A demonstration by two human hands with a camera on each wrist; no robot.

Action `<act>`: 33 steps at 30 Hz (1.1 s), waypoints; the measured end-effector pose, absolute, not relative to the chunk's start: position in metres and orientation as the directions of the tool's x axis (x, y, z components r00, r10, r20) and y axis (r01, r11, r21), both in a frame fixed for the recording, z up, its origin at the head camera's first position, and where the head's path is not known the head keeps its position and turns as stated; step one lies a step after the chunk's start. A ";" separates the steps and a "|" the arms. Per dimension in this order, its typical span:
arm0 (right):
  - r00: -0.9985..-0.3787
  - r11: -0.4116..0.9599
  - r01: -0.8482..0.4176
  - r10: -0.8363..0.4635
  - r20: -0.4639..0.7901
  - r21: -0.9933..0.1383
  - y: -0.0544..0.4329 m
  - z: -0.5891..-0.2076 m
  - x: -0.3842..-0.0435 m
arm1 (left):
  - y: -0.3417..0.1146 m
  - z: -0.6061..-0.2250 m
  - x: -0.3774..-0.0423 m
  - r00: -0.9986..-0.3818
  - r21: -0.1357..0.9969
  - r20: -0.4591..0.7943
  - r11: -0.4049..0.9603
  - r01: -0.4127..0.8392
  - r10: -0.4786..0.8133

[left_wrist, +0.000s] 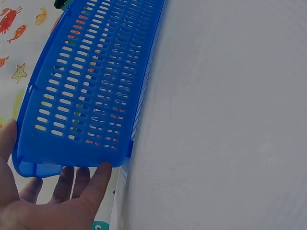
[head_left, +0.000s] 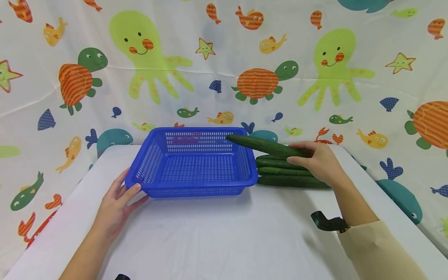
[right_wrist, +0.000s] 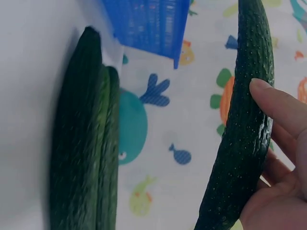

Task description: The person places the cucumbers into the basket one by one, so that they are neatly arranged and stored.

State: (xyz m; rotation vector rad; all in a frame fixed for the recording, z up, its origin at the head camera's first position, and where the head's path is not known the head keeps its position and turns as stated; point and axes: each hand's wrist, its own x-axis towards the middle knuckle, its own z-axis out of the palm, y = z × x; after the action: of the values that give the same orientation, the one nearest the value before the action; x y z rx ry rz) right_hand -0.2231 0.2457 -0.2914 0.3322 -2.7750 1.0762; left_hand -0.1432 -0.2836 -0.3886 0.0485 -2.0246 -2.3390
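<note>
My right hand (head_left: pixel 319 161) grips a long green cucumber (head_left: pixel 262 146) near its right end, raised above the table. In the head view its far tip overlaps the basket's back right corner. The right wrist view shows the thumb across the held cucumber (right_wrist: pixel 247 96), with fingers behind. Three more cucumbers (head_left: pixel 294 181) lie side by side on the table, right of the basket. With my left hand (head_left: pixel 113 208) I hold the near left corner of a blue slotted plastic basket (head_left: pixel 196 186), thumb on the rim. From the left wrist view, fingertips (left_wrist: pixel 103 175) touch the basket's end wall.
A white cloth covers the table (head_left: pixel 210 237). Behind it and at both sides hangs a curtain (head_left: pixel 217 35) printed with sea animals. The basket's slotted floor (head_left: pixel 197 167) shows with nothing lying on it.
</note>
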 end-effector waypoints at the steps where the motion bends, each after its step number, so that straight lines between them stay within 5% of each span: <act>1: -0.964 0.714 -0.262 -0.157 0.216 -0.649 0.242 -0.290 -0.225 | -0.284 -0.388 -0.142 -0.998 0.990 0.010 -0.139 0.018 -0.059; 33: -0.932 0.569 -0.340 -0.312 0.186 -0.749 0.121 -0.275 -0.254 | -0.280 -0.387 -0.138 -0.997 0.994 0.009 -0.104 0.017 -0.080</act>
State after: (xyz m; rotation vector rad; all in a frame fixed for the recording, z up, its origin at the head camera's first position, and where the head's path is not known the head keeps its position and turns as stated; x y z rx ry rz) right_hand -0.2542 0.1209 -0.2748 0.5718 -2.7530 1.3248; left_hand -0.1385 -0.2798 -0.3869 0.0719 -2.0575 -2.2854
